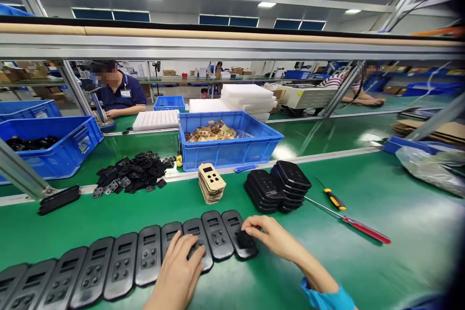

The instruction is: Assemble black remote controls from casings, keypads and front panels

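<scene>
A row of several black remote-control shells (119,264) lies along the near edge of the green bench. My left hand (179,269) rests flat with fingers spread on one shell (198,247) near the right end of the row. My right hand (271,237) pinches a small black rubber keypad piece (245,240) and presses it onto the last shell (238,235) at the right end. A stack of tan keypad sheets (211,183) and two stacks of black shells (278,186) stand just behind.
A heap of black rubber pieces (132,172) lies at the left. A blue crate (227,143) of tan parts stands at the centre back, another blue crate (47,143) at the left. Two screwdrivers (363,227) lie to the right. Other people work across the line.
</scene>
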The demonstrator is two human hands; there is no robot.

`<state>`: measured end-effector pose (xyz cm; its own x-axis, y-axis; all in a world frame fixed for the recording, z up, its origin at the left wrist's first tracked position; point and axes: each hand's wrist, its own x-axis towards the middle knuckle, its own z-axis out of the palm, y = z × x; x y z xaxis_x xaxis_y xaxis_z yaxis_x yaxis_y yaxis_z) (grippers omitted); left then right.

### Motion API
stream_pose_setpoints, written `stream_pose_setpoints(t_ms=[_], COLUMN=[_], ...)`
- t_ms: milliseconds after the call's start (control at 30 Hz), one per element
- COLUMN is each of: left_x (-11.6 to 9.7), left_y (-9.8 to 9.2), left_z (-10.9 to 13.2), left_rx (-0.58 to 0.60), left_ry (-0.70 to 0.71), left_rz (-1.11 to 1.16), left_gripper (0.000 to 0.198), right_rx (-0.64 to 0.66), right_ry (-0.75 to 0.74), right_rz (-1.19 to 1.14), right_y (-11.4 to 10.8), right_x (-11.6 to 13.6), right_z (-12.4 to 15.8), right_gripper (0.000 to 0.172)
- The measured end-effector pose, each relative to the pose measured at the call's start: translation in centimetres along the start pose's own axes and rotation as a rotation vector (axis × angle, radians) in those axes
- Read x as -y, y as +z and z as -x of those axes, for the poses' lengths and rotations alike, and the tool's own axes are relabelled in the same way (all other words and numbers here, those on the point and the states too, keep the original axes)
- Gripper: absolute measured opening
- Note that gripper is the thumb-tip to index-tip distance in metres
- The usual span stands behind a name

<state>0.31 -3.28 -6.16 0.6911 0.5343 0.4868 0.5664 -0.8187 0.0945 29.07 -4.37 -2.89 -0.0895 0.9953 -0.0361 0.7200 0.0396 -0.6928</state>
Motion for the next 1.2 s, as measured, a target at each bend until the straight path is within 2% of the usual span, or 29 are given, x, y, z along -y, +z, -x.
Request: stream_pose_setpoints(t_ms=[100,267,400,500,600,733,833,1000,1100,1200], left_x=[-0.4,-1.3,-2.1,-2.9,-3.5,-3.7,-3.6,-3.7,-3.9,-4.4], left_y=[0.1,0.3,0.5,0.6,0.7,1.3,1.8,2.1,2.1,2.2], left_z=[0.3,2.4,3.5,2.3,-0.6,-3.6,-4.3,-4.1,-3.7,-3.1], left_rx=[0.018,-0.034,-0.029,0.053,0.203,0.349,0.421,0.438,0.405,0.350], left_ry=[-0.015,-0.094,-0.092,-0.013,0.043,-0.018,-0.055,-0.080,-0.087,-0.062], left_rz=[-0.025,-0.003,-0.020,-0.037,-0.037,0.028,0.068,0.091,0.092,0.103], left_gripper=[0.026,0.027,0.025,0.028,0.041,0.050,0.055,0.058,0.063,0.070], right_rx=[-0.024,-0.100,-0.069,-0.004,-0.014,-0.041,-0.042,-0.060,-0.121,-0.078], right_ry=[0.010,0.026,-0.003,-0.054,-0.088,-0.110,-0.116,-0.083,0.013,0.018], right_rz=[0.029,0.043,0.020,0.029,0.062,0.083,0.084,0.063,0.084,0.087], right_y=[0.8,1.6,1.5,1.6,2.2,2.9,2.9,2.1,2.3,3.6], right_x=[-0.7,-1.0,-1.0,-1.2,-1.4,-1.5,-1.3,-1.3,-2.2,-3.9], right_z=[0.1,0.1,0.8,1.5,1.9,1.9,1.8,2.2,2.7,3.2], right_gripper=[0.022,0.023,0.025,0.026,0.029,0.030,0.030,0.030,0.043,0.054])
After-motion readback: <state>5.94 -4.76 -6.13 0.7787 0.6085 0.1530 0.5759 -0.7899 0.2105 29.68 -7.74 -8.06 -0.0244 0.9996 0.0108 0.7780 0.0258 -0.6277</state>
